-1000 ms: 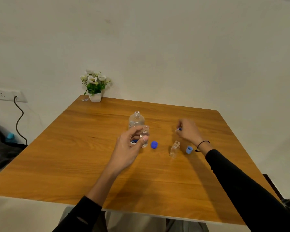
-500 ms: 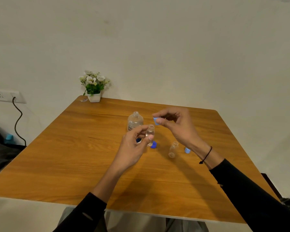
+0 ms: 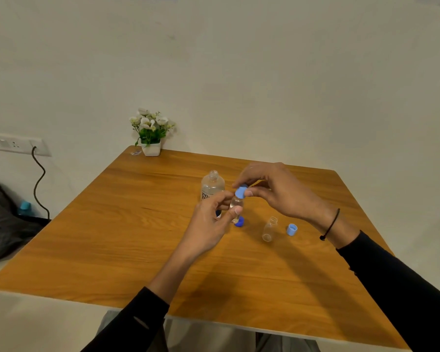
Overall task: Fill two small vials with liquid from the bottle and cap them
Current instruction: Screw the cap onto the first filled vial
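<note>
My left hand [image 3: 208, 222] holds a small clear vial [image 3: 236, 205] upright above the table, pinched between thumb and fingers. My right hand [image 3: 277, 191] pinches a light blue cap [image 3: 240, 192] that sits on the vial's mouth. Behind them stands the clear bottle [image 3: 212, 185], uncapped, with a printed label. A second small vial [image 3: 269, 229] stands open on the table to the right, with another light blue cap [image 3: 292, 229] lying beside it. A dark blue cap [image 3: 239, 222] lies on the table just below the held vial.
The wooden table [image 3: 112, 237] ends at a near edge close to my body. A small white pot of flowers [image 3: 151, 133] stands at the far left corner. A wall socket with a black cable [image 3: 37, 184] and a dark bag [image 3: 3, 219] lie off to the left.
My right hand picked up a light blue cap from the right side and brought it onto the vial. My left hand lifted the vial from beside the bottle.
</note>
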The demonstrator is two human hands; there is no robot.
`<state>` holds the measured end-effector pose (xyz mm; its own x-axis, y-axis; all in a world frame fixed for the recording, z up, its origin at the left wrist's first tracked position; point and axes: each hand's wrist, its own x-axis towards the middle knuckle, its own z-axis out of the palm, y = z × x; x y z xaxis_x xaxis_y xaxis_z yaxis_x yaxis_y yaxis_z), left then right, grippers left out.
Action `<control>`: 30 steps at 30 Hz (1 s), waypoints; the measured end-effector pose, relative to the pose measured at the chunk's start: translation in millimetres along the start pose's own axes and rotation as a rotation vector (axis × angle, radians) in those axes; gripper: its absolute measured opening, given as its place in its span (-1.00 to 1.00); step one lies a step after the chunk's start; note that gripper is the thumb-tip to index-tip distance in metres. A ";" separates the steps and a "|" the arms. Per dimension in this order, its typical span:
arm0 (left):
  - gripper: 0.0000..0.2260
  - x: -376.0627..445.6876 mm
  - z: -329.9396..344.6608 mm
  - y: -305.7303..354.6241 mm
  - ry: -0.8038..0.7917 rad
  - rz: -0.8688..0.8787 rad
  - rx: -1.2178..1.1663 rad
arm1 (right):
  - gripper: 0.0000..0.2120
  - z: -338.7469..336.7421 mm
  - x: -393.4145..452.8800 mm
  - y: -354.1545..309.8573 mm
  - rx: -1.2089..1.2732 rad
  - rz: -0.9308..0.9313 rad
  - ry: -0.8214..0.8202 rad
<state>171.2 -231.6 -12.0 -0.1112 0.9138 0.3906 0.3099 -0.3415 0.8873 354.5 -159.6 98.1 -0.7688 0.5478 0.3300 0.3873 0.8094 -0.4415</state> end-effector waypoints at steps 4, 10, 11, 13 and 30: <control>-0.77 0.8 1.1 1.9 0.013 0.020 0.012 | -0.87 -1.6 3.2 -7.8 -0.193 0.040 -0.037; -0.74 -0.7 3.0 2.5 0.012 0.036 0.028 | -0.54 -5.2 6.4 -7.4 -0.413 0.082 -0.088; -0.73 -0.3 3.3 3.2 0.012 0.023 0.008 | -0.56 -8.5 5.9 -7.7 -0.338 0.060 -0.145; -0.72 -0.1 3.4 3.6 0.012 0.003 -0.012 | -0.61 -12.2 5.1 -7.1 -0.254 0.006 -0.230; -0.74 1.5 7.6 7.0 -0.002 0.015 -0.018 | -0.54 -11.7 5.3 -8.3 -0.364 0.057 -0.132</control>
<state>180.4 -231.0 -7.1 -0.1051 0.9091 0.4032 0.2948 -0.3587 0.8857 353.2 -160.9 113.2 -0.7904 0.5813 0.1932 0.5681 0.8136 -0.1235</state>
